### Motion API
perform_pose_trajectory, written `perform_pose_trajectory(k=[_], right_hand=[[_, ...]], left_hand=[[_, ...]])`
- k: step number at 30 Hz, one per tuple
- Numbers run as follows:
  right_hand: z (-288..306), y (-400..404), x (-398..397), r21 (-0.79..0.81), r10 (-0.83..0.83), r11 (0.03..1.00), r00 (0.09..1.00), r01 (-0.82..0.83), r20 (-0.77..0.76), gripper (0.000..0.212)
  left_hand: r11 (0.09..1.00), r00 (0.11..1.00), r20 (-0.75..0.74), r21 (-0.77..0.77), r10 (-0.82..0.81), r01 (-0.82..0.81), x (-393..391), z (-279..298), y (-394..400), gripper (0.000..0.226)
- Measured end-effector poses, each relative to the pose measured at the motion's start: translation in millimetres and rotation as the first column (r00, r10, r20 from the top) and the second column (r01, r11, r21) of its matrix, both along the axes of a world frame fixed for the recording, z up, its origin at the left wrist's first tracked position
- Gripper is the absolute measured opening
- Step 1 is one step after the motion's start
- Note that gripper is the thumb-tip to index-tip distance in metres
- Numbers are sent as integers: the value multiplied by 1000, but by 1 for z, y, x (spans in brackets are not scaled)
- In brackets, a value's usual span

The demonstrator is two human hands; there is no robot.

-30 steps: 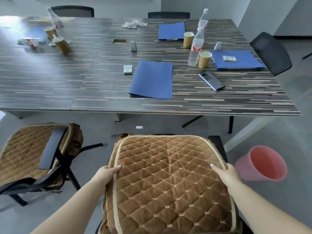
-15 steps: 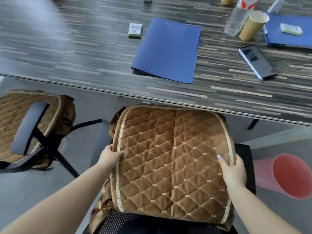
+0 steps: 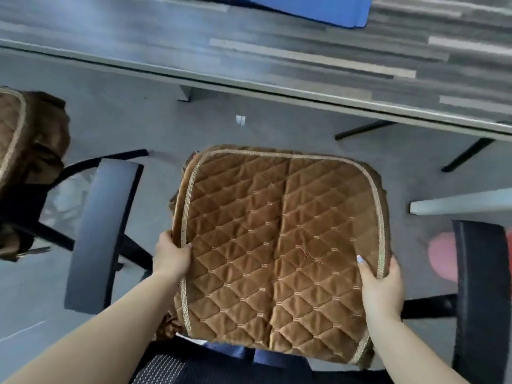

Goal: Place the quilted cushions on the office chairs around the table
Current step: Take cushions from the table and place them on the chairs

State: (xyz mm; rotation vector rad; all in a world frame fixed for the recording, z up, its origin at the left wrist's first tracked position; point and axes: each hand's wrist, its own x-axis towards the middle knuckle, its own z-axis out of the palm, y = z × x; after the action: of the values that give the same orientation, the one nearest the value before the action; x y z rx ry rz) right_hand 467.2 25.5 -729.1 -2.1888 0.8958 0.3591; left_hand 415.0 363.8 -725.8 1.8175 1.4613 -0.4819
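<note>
- Spanning the whole top of the view: counter (image 3: 304, 59), striped dark wood grain, near edge running down to the right; dark legs visible beneath it at the right.
- Grey floor (image 3: 138, 115) below the counter edge, with a small white scrap (image 3: 240, 119) lying on it.
- Brown quilted cushion (image 3: 279, 239), diamond stitching, tan braided trim, held flat between both hands above the seat of an office chair (image 3: 177, 370); dark mesh and a strip of blue show under its near edge.
- Left armrest (image 3: 102, 231) of that chair, black, just beside the cushion; right armrest (image 3: 482, 295), black, at the frame's right side.
- Second brown quilted cushion (image 3: 25, 151) on a neighbouring chair at far left, only partly in view.
- Blue folder (image 3: 313, 6) on the counter, cut off by the top edge.
- Pink bin (image 3: 440, 259), blurred, on the floor behind the right armrest.
- Left hand (image 3: 170, 259): closed on the cushion's left trim, thumb on top.
- Right hand (image 3: 381, 286): closed on the cushion's right trim, thumb on top.
</note>
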Motion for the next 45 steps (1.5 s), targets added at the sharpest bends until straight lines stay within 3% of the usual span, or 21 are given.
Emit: perform_pose_trajectory(k=[3,8,10,17,20,23,27,33,41,45], right_hand=[[-15,-3,-5,-1,14,1000,1000,-14,-22,53],[-25,-5,2,-19,-52,998,995,54,88,48],[-27,-11,0,-21,-36,999,997,37,67,42],[-29,-23,-3,36,-28,999,997,31,-75,68],[-38,-26,18,102,4,995,982,15,-187,66],[-47,-26,32,126,29,992,965,5,-262,46],[-56,-29,37,70,-59,995,977,74,-204,35],[-39,-23,36,73,-54,996,998,56,-30,30],[-28,-26,30,51,34,998,999,-36,29,30],[-38,-33,26,-73,86,994,995,-82,56,41]], left_hand=[[1000,1000,-6,21,-5,5,0,-16,2,51],[999,993,111,39,-36,32,2,-29,-3,42],[998,990,129,36,-49,45,-1,-33,-4,41],[997,984,169,-53,56,-47,22,-40,3,76],[994,995,79,-87,66,-59,35,-42,10,58],[996,998,54,-90,19,-15,39,-42,18,41],[998,992,102,8,-67,67,33,-40,19,45],[995,982,165,59,-87,78,29,-42,19,51],[972,984,160,230,-81,42,22,-57,21,55],[981,989,133,189,-60,34,17,-56,18,62]])
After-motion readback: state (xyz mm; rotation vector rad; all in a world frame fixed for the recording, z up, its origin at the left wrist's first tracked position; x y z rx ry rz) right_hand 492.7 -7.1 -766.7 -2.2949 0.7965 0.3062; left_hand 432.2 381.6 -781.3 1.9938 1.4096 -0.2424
